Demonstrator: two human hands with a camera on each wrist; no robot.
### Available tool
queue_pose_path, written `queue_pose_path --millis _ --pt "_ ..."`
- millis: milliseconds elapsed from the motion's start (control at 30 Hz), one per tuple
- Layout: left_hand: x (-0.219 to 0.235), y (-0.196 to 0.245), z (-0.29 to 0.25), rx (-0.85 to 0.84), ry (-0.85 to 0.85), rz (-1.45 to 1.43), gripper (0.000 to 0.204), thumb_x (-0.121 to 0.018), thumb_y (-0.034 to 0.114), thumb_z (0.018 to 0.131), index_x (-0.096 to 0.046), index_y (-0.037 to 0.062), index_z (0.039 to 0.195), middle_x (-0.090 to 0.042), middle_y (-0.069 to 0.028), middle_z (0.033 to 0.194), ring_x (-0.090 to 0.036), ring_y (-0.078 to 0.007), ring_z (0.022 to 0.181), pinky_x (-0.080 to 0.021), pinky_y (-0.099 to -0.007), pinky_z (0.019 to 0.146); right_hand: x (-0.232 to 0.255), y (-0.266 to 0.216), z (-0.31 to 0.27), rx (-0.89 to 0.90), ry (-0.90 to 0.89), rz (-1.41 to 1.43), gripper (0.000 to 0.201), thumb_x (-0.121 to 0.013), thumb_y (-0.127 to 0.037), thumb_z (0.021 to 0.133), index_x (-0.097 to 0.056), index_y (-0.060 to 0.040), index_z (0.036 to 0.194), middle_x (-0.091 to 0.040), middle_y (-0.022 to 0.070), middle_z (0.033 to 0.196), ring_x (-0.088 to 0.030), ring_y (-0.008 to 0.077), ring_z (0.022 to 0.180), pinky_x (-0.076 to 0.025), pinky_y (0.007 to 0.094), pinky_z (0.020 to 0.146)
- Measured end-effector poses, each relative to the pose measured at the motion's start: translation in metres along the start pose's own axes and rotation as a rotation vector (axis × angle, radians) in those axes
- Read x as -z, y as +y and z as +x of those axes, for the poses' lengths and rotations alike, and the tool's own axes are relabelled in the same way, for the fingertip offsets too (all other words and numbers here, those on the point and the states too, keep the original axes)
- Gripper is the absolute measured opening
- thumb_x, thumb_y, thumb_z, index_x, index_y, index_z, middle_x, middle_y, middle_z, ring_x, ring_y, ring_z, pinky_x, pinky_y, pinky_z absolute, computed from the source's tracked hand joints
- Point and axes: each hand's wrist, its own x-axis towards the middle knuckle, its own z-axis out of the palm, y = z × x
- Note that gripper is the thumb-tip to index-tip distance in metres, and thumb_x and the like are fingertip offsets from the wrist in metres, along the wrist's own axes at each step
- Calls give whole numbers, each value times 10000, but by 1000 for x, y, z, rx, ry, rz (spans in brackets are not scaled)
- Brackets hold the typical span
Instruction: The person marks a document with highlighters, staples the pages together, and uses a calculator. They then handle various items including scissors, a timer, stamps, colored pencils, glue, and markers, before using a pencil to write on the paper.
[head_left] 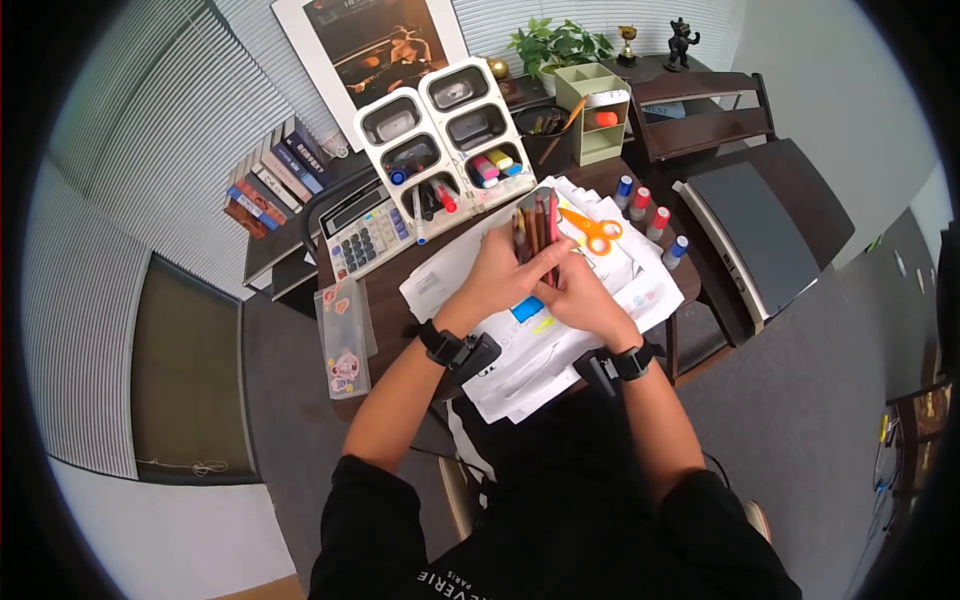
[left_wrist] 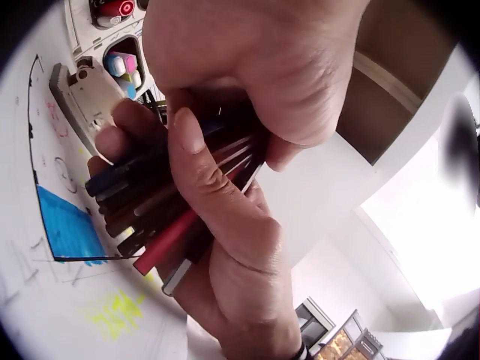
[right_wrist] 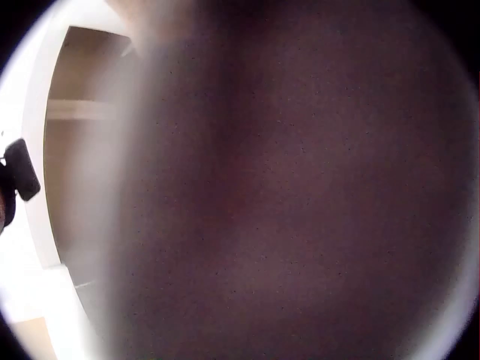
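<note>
Both hands meet over the papers [head_left: 530, 360] in the head view, around one bundle of pencils and pens [head_left: 535, 225]. The left hand [head_left: 497, 275] grips the bundle from the left, and the right hand [head_left: 583, 297] holds it from the right, its thumb crossing the other hand. In the left wrist view the bundle [left_wrist: 161, 232] fans out between the hands, with a red one and several dark ones at its near end; the right hand [left_wrist: 232, 247] has its thumb laid over them. A blurred dark surface fills most of the right wrist view.
Orange scissors [head_left: 598, 235] lie on the papers behind the right hand. Several capped markers [head_left: 657, 222] stand right of them. A white organizer [head_left: 440, 140] with pens and highlighters, a calculator [head_left: 368, 240], a mesh holder [head_left: 545, 122] and a green box [head_left: 598, 145] stand behind; a clear case [head_left: 343, 335] lies left.
</note>
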Motion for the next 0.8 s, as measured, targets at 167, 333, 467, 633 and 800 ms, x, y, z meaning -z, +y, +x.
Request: queue_pose_path --millis 167,333,467,633,800 --pt "-4 -7 -5 -148 106 -178 209 -624 165 1012 -656 -20 1101 -741 -87 1013 -677 -125 938 -547 -301 861 7 -3 -4 106 79 -183 331 -766 -61 837 -634 51 1119 -691 196 933 -668 288 833 -528 374 737" --pt "10 -18 -6 -62 22 -339 161 -540 167 1056 -556 8 1082 -727 -154 1095 -679 -189 1080 -534 -340 934 25 0 -16 90 201 -252 243 -791 -92 840 -722 20 1043 -719 130 905 -663 216 730 -525 317 666" --pt "8 -29 -9 75 2 -460 167 -576 134 1033 -528 28 1153 -704 -191 1121 -684 -238 1080 -551 -366 946 24 2 -13 -47 120 -233 181 -787 -93 849 -742 16 986 -719 103 853 -635 174 658 -506 295 619" --pt "10 -38 -13 67 29 -558 212 -619 135 1009 -529 26 1167 -690 -198 1135 -677 -267 1106 -555 -398 960 19 11 -9 -207 125 9 180 -803 -87 843 -748 5 987 -709 105 790 -594 146 583 -474 254 562" --pt "14 -22 -11 -5 71 -493 195 -603 160 1019 -553 8 1130 -691 -171 1125 -675 -235 1106 -545 -376 959 16 -2 -5 -90 71 -154 223 -823 -68 815 -728 6 1003 -710 104 836 -634 143 614 -504 275 568"
